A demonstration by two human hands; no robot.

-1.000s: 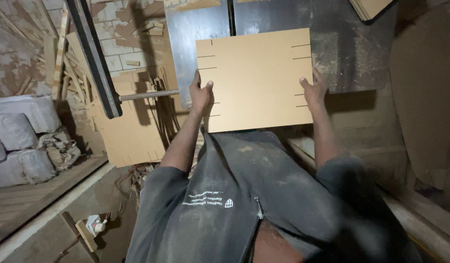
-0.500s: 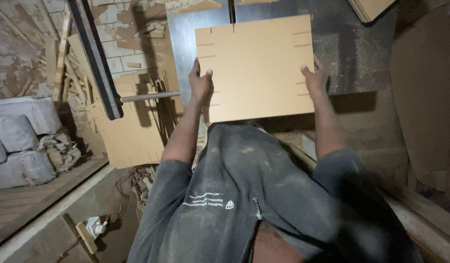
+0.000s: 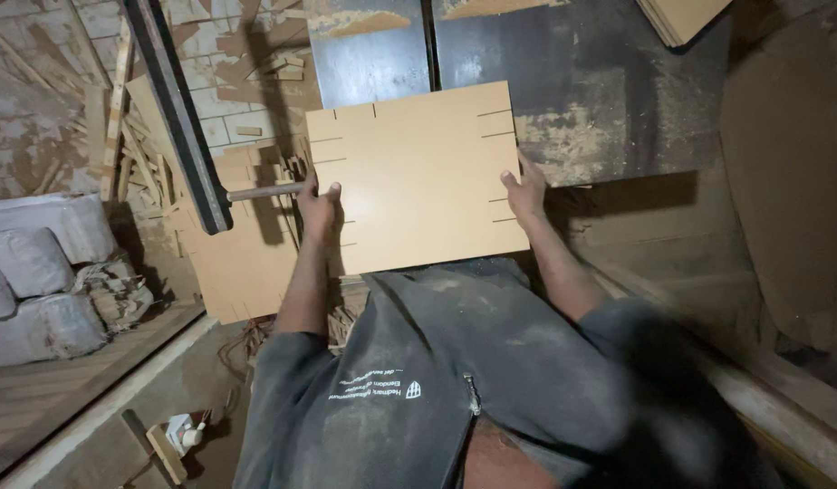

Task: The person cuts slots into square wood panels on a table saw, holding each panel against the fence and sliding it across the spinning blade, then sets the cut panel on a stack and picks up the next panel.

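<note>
Slotted fibreboard panel (image 3: 418, 177): a tan rectangular sheet with short cuts along its left, right and top edges, lying flat on the dark, dust-strewn metal machine table (image 3: 600, 100), its near edge overhanging towards the person. Left hand (image 3: 317, 201): clamped on the panel's left edge, fingers curled over the top face. Right hand (image 3: 527, 192): clamped on the right edge, palm against the side, fingers spread on the board. The two hands are well apart, one at each side of the sheet. A narrow dark slot in the table runs away from the panel's far edge. Left of the table: a black steel bar (image 3: 178, 113) leaning diagonally, with a round rod projecting from it towards the left hand. Beneath it, more tan offcut boards (image 3: 237, 272) stand against a brick wall. Far left: grey filled sacks (image 3: 38, 272) stacked on a wooden platform. Upper right: a stack of tan sheets (image 3: 681, 16) at the table's corner.
</note>
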